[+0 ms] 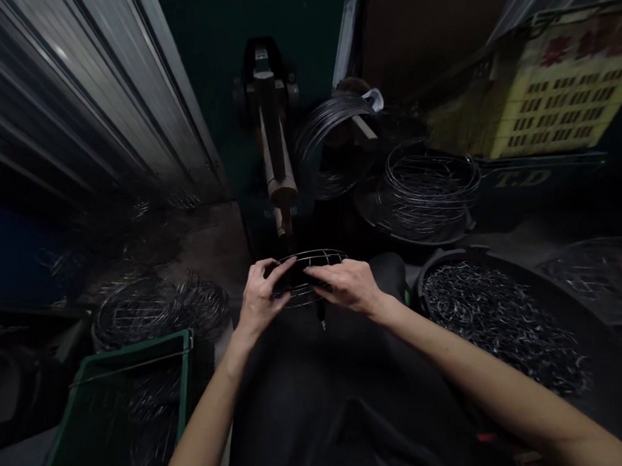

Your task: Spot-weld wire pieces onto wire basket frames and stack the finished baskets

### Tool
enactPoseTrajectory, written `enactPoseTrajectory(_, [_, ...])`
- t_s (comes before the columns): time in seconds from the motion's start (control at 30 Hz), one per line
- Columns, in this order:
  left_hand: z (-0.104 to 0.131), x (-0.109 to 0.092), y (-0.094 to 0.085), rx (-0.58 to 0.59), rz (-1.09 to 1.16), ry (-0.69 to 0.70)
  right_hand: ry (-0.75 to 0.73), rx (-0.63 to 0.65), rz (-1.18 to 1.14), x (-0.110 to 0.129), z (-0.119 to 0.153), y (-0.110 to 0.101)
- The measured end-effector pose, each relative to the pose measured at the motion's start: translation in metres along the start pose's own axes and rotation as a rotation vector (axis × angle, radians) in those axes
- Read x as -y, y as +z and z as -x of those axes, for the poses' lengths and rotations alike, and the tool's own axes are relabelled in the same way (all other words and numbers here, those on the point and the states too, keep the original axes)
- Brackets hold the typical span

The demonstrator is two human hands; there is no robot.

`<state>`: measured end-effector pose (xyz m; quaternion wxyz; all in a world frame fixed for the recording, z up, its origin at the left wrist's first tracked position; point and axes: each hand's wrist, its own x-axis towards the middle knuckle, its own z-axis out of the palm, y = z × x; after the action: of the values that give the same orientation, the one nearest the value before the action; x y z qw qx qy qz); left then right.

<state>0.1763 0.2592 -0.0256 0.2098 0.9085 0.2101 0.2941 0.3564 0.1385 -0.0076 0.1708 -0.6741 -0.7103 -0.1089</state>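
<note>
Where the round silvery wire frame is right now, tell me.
In the head view, the round silvery wire frame is near the centre, held between the left hand and the right hand, just below the long metal machine arm.

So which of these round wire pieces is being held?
The wire frame between the left hand and right hand; others, like the wire rings at right, lie untouched.
</note>
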Motion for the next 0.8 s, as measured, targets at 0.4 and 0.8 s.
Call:
enactPoseTrajectory(0.4, [0.001,0.012,-0.005,-0.010,0.048,-0.023,-0.347,-0.370,0.158,-0.006,-0.010,-0.001])
enactPoseTrajectory(0.8, [-0.005,0.028,0.001,-0.079,0.040,-0.024,-0.428,-0.421,0.188,-0.016,-0.028,0.009])
